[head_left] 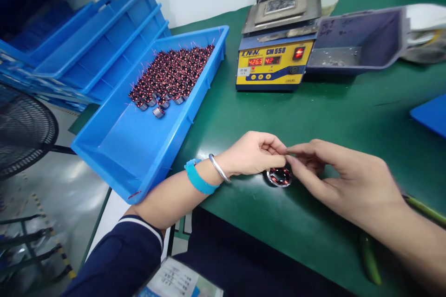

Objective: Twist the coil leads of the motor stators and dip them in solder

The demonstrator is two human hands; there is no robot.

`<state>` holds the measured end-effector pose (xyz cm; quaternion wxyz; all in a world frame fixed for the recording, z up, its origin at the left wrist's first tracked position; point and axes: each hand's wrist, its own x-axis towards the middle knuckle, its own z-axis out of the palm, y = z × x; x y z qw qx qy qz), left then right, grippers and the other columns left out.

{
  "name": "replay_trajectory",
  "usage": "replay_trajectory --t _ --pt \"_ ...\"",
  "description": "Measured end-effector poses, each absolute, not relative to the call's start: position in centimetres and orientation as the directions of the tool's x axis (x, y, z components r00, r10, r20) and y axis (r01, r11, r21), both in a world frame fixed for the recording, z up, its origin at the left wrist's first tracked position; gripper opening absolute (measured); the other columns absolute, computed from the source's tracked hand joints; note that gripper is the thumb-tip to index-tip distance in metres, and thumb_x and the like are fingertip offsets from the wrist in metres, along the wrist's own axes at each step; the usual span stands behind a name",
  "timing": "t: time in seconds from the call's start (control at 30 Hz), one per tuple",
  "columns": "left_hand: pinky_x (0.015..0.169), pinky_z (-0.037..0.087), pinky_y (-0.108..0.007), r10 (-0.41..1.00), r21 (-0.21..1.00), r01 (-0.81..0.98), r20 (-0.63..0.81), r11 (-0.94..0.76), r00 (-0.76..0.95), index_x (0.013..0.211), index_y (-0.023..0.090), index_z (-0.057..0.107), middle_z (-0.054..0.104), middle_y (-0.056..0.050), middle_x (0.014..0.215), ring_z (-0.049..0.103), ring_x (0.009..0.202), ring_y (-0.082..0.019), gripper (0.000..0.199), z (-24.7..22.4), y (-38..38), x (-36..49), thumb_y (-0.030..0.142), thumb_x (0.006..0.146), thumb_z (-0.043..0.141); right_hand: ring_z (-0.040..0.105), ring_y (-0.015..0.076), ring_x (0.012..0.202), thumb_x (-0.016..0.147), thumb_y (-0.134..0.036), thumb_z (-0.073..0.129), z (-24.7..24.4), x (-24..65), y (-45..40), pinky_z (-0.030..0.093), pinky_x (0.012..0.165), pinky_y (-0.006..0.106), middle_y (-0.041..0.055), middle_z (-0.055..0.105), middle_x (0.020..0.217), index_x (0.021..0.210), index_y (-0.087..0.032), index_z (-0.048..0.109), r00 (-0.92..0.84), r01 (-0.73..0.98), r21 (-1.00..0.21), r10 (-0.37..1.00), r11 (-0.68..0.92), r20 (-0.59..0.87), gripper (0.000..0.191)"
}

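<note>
A small ring-shaped motor stator with copper windings point(279, 177) rests on the green table just below my fingertips. Above it, my left hand point(256, 153) is closed in a pinch, its fingers partly covering the stator's far edge. From the other side my right hand point(337, 174) pinches thumb and forefinger together, the tips meeting those of my left hand. Whatever is between the fingertips is too fine to make out. Many similar wound stators point(170, 74) with thin wire ends lie piled in a blue tray point(139, 134) to the left.
Behind stands a yellow solder pot unit point(273, 62) with lit red digits, beside a dark grey bin point(362, 41). Stacked blue trays point(101, 41) and a black fan point(26, 130) are at the left. Green-handled tools point(370, 260) lie under my right forearm.
</note>
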<state>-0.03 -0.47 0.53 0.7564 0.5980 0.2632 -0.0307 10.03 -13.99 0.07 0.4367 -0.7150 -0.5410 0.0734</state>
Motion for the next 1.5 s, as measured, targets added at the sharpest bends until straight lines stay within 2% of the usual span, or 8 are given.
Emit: replay_trajectory --t 0.3,0.43,0.63,0.77,1.0,1.27,1.43,1.5 --pt "0.049 0.037 -0.015 0.324 0.948 0.241 -0.300 0.209 0.897 0.073 0.013 0.055 0.058 0.006 0.064 0.049 0.048 -0.001 0.016 -0.3 -0.4 -0.5 -0.002 0.072 0.062 0.056 0.0120 0.045 0.082 -0.037 0.058 -0.6 10.4 -13.7 0.040 0.041 0.023 0.0019 0.066 0.059 0.075 -0.022 0.065 0.530 0.551 -0.810 0.834 -0.200 0.155 0.018" --pt "0.051 0.040 -0.017 0.264 0.921 0.274 -0.347 0.275 0.900 0.071 0.012 0.057 0.059 0.005 0.062 0.052 0.048 -0.003 0.013 -0.1 -0.3 -0.3 0.000 0.072 0.064 0.060 0.0133 0.049 0.081 -0.031 0.056 -0.4 10.4 -13.7 0.043 0.045 0.024 0.0016 0.067 0.061 0.083 -0.021 0.067 0.506 0.616 -0.771 0.832 -0.163 0.228 0.015" --pt "0.055 0.043 -0.019 0.321 0.898 0.293 -0.398 0.327 0.860 0.072 0.011 0.058 0.055 0.007 0.054 0.051 0.048 -0.004 0.020 -0.1 -0.3 0.1 0.000 0.068 0.074 0.057 0.0118 0.046 0.086 -0.031 0.054 -0.2 10.8 -14.4 0.043 0.048 0.025 0.0000 0.065 0.057 0.080 -0.023 0.070 0.378 0.757 -0.651 0.850 -0.056 0.366 0.018" --pt "0.052 0.042 -0.017 0.367 0.898 0.273 -0.397 0.345 0.841 0.079 0.011 0.058 0.058 0.008 0.057 0.050 0.046 -0.002 0.024 0.0 -0.4 -0.1 -0.004 0.068 0.073 0.059 0.0121 0.046 0.085 -0.032 0.057 -0.6 11.0 -14.2 0.043 0.046 0.024 0.0010 0.068 0.059 0.076 -0.021 0.070 0.449 0.718 -0.688 0.825 -0.105 0.343 0.019" --pt "0.055 0.044 -0.017 0.201 0.890 0.334 -0.404 0.310 0.892 0.066 0.010 0.059 0.059 0.006 0.054 0.051 0.048 -0.002 0.019 0.7 -0.4 -0.2 -0.003 0.065 0.073 0.059 0.0115 0.046 0.082 -0.031 0.056 -0.4 10.7 -13.8 0.044 0.046 0.022 0.0003 0.069 0.059 0.076 -0.020 0.070 0.433 0.681 -0.726 0.852 -0.095 0.294 0.019" --pt "0.057 0.044 -0.017 0.331 0.910 0.242 -0.355 0.337 0.874 0.075 0.012 0.057 0.059 0.006 0.058 0.053 0.052 -0.003 0.032 0.0 -0.4 -0.1 0.007 0.058 0.084 0.060 0.0106 0.048 0.088 -0.026 0.053 -0.4 11.4 -14.5 0.045 0.049 0.022 -0.0009 0.069 0.063 0.078 -0.021 0.069 0.293 0.767 -0.642 0.879 0.019 0.376 0.020" --pt "0.045 0.030 -0.015 0.595 0.907 0.021 -0.294 0.422 0.748 0.092 0.015 0.054 0.051 0.011 0.059 0.043 0.045 -0.001 0.028 0.6 -0.3 -0.1 0.003 0.072 0.069 0.065 0.0120 0.056 0.091 -0.029 0.053 -1.0 11.7 -14.5 0.048 0.054 0.023 -0.0009 0.073 0.072 0.081 -0.022 0.070 0.289 0.778 -0.629 0.880 0.014 0.377 0.021" --pt "0.043 0.025 -0.016 0.619 0.900 0.032 -0.324 0.435 0.715 0.092 0.015 0.053 0.049 0.011 0.057 0.038 0.042 -0.001 0.026 0.8 -0.3 -0.1 0.006 0.075 0.071 0.065 0.0121 0.056 0.091 -0.029 0.054 -1.0 11.7 -14.5 0.048 0.054 0.023 -0.0011 0.073 0.072 0.081 -0.022 0.071 0.297 0.774 -0.634 0.879 0.008 0.374 0.021"
